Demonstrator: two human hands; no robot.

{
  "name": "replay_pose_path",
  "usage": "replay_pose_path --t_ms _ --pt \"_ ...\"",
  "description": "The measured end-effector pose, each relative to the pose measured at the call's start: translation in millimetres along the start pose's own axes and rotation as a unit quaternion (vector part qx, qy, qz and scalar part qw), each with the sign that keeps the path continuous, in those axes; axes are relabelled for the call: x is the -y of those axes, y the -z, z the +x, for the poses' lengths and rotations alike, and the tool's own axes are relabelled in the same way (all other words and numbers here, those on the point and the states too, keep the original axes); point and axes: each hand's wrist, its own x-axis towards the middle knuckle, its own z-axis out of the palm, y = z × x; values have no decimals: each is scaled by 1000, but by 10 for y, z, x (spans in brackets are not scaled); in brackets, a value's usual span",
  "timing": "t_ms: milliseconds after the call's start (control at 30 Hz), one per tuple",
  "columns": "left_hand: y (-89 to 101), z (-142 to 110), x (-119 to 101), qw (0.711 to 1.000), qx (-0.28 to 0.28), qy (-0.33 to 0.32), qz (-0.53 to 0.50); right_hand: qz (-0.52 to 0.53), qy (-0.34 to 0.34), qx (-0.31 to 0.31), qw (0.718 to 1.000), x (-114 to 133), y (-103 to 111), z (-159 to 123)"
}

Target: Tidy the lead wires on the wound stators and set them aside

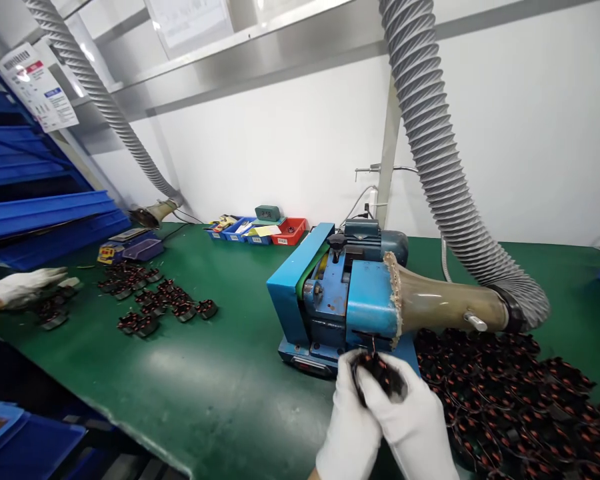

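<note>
In white gloves, my left hand (349, 420) and my right hand (414, 417) are closed around one black motor stator (381, 375) with copper windings. A thin copper lead wire (373, 345) stands up from it towards the slot at the front of a blue belt-driven machine (373, 283). Whether the wire tip is inside the slot I cannot tell. Gloved fingers cover much of the stator's sides. Right of my hands, a large spread of wound stators (510, 400) lies on the green table (220, 400).
A translucent duct funnel (445, 297) with a grey hose (430, 127) joins the machine's right side. Further left lie several stators (163, 297), a co-worker's gloved hand (27, 288) and a second funnel (155, 213). Small blue bins and a red bin (289, 231) stand by the wall.
</note>
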Motion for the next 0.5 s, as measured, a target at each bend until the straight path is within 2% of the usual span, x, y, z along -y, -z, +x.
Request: replay_pose_path --t_ms 100,200,367,500 --pt "83 -64 81 1000 7 3 23 -23 9 -11 1000 -88 -13 -74" --pt "73 -3 103 999 25 -28 0 -2 3 2 1000 -64 -40 -26" --pt "-59 150 -23 998 32 -48 -27 56 -6 34 998 102 -50 156" --pt "-133 175 -136 997 39 -52 -45 78 -7 22 997 114 -37 211"
